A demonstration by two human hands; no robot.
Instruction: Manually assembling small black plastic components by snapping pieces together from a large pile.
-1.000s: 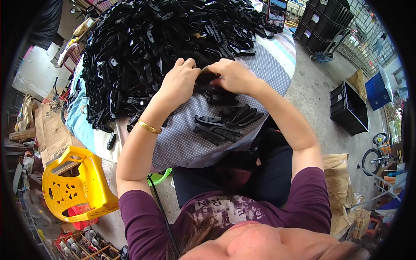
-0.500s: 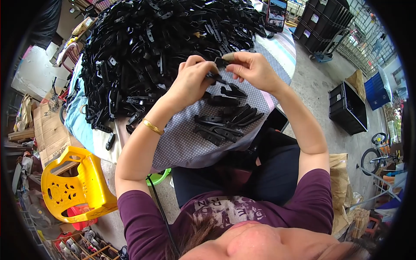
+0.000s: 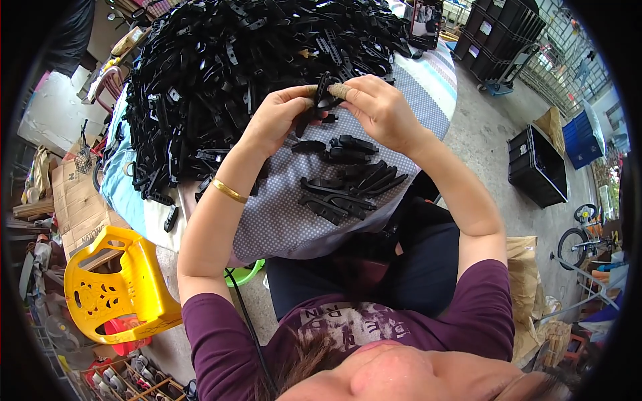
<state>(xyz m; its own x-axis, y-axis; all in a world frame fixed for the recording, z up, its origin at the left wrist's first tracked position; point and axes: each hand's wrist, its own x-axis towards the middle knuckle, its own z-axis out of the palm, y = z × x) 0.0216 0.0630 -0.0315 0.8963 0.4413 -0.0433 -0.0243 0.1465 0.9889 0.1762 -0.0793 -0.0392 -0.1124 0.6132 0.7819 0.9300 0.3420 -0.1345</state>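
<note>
Two bare hands meet over a table (image 3: 271,224) spread with dotted grey cloth, holding a slim black part (image 3: 322,90) in the air between them, just this side of a huge black pile (image 3: 200,87) of similar parts that covers the far and left portions. The left hand (image 3: 275,119) pinches the part between thumb and fingers from the left, toward its lower half; the right hand (image 3: 389,115) has its fingers, one wrapped in beige, closed on the upper right side. The part's long axis stands steeply on a slant: one end points away from the person and a little right, toward the pile, the other back toward the person and slightly left. The hands hide much of it, so whether it is one piece or two joined is hard to tell. Nearer the person, below the hands, a small group (image 3: 374,179) of parts lies on the cloth, many pointing up and right, with a short stack (image 3: 351,147) just beyond. Judging by this layout, those few seem finished, the held part is midway, and the pile, by far the larger share, appears left to do.
</note>
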